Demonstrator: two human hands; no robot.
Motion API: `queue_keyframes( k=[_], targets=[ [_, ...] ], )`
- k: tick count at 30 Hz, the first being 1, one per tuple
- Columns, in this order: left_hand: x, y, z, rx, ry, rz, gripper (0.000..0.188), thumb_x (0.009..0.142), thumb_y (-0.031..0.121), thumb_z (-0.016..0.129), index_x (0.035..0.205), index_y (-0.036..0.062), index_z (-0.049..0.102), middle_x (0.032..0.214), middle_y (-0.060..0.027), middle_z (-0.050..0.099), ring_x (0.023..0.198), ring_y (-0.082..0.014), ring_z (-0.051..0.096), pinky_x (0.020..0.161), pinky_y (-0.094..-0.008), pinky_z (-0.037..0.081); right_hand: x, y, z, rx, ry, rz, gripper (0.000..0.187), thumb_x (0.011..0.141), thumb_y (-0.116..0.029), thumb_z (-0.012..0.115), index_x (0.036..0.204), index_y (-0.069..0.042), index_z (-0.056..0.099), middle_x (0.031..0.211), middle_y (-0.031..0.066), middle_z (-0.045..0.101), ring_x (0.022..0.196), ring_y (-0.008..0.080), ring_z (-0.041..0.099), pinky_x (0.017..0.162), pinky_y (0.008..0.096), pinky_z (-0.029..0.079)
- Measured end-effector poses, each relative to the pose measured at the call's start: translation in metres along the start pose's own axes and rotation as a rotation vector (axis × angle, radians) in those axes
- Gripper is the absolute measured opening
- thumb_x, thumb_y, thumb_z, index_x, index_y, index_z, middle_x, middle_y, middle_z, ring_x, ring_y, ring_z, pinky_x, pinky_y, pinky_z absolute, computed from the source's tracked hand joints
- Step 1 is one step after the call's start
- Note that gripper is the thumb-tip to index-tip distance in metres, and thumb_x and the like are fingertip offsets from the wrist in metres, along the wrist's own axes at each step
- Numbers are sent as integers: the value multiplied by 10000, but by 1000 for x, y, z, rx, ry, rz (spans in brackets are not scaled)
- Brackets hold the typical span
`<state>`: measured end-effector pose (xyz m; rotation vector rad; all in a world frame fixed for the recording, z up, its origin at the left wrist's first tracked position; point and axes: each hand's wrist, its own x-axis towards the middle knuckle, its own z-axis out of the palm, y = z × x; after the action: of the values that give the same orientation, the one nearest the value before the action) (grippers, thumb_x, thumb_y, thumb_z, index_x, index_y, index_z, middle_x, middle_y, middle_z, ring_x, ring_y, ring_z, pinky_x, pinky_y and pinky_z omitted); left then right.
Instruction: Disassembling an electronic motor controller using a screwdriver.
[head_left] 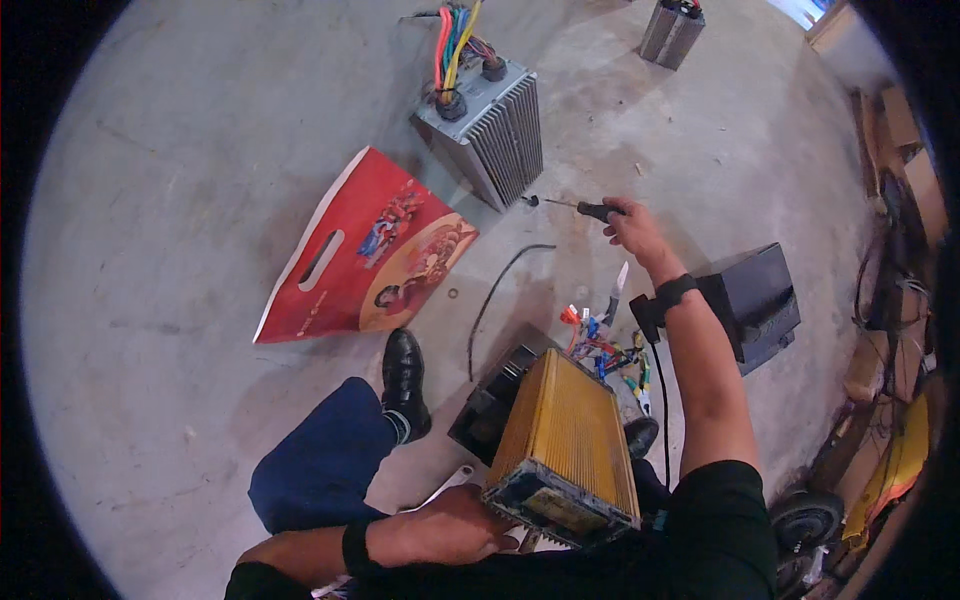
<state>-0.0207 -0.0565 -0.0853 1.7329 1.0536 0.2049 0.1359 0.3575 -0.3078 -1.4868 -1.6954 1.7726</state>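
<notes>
One ribbed yellow box [575,425] sits tilted close to the torso, in front of the lap. The left hand [450,527] grasps its lower left corner; the right hand [640,235] grasps the handle of a screwdriver [600,212] over the floor. For good control, brace the box against the body, grip the handle firmly and direct the shaft away from the left fingers. Whether the small black piece [531,201] at the tip touches it cannot be determined. Just beyond the box lie coloured connectors [597,345] and pliers [643,390]; a black cord [661,400] beside the right forearm could snag. Farther out: a loose black cable [486,303], a red bag [350,255], a grey finned box [505,135] and a black box [760,305] right of the forearm
</notes>
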Motion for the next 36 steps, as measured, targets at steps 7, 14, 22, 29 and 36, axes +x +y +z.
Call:
queue_keyframes(
  k=[7,14,22,29,36],
  targets=[
    [2,2,-9,-171,-180,-148,427,959,204,527,1376,115,505,1399,-145,522,1302,-349,480,1108,-409,406,24,15,18,73,-50,37,393,948,-73,507,1330,4,559,1036,102,656,777,165,651,672,306,557],
    [3,4,-16,-345,-28,-120,430,963,196,534,1368,63,479,1362,-165,537,1261,-367,514,1070,-425,439,25,15,25,219,-72,54,366,950,-67,497,1300,13,569,1006,112,670,742,169,645,673,307,547],
    [3,4,-15,-205,-46,-138,420,940,230,581,1331,90,516,1299,-175,575,1194,-370,568,986,-436,502,21,18,10,455,-157,94,363,953,-58,474,1297,12,567,1032,118,657,768,181,637,670,303,520],
    [-9,-3,-26,19,-20,-86,338,851,238,646,1164,111,638,1104,-144,673,1006,-342,663,891,-439,547,-1,-8,-12,657,-222,46,364,953,-71,439,1281,31,559,1035,140,652,745,199,621,643,304,479],
    [-5,11,-94,70,544,-246,197,840,187,698,973,44,712,864,-169,685,767,-327,680,671,-404,546,-66,-76,-41,688,-255,-107,395,941,-73,441,1309,35,535,1055,154,663,748,195,621,649,301,476]
  ],
)
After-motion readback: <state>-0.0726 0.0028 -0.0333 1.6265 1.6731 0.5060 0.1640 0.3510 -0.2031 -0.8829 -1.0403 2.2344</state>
